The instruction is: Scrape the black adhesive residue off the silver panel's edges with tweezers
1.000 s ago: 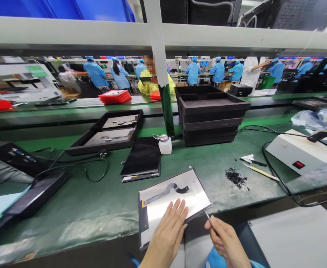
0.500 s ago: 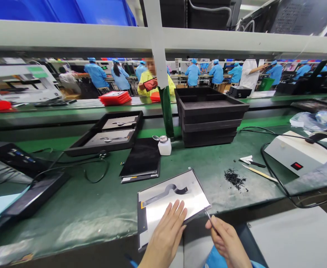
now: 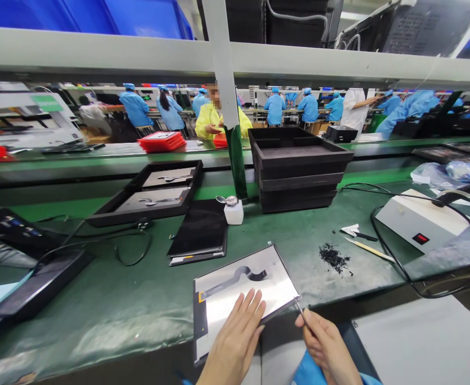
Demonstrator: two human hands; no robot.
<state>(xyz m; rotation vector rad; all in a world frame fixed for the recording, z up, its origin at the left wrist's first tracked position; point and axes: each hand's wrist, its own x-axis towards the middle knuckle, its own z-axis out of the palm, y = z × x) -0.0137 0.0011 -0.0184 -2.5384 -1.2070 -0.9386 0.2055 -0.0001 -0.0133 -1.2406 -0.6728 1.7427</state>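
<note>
Two bare hands at a screen, the screen being the reference for all places. The left hand (image 3: 238,334) lies flat, palm down and fingers extended, on its silvery back, grasping nothing. The right hand (image 3: 325,339) is narrowed around a thin metal tool (image 3: 299,307), its tip at the near right corner; whether tip and edge actually touch cannot be told. The screen (image 3: 222,307) lies aslant on the green bench (image 3: 146,289), partly overhanging the front edge, its ribbon (image 3: 235,277) curling across the back.

For good work, the palm should probably press evenly and clear of the ribbon, with the overhang well supported. The tool is best held shallow along the rim and moved in short, light strokes, since a steep tip might gouge or crack the panel.

Right of the screen lie black scraps (image 3: 334,258) and, farther right, a yellowish stick (image 3: 369,249). Beyond it stand a white bottle (image 3: 233,212) and, behind to the right, stacked black trays (image 3: 299,182).
</note>
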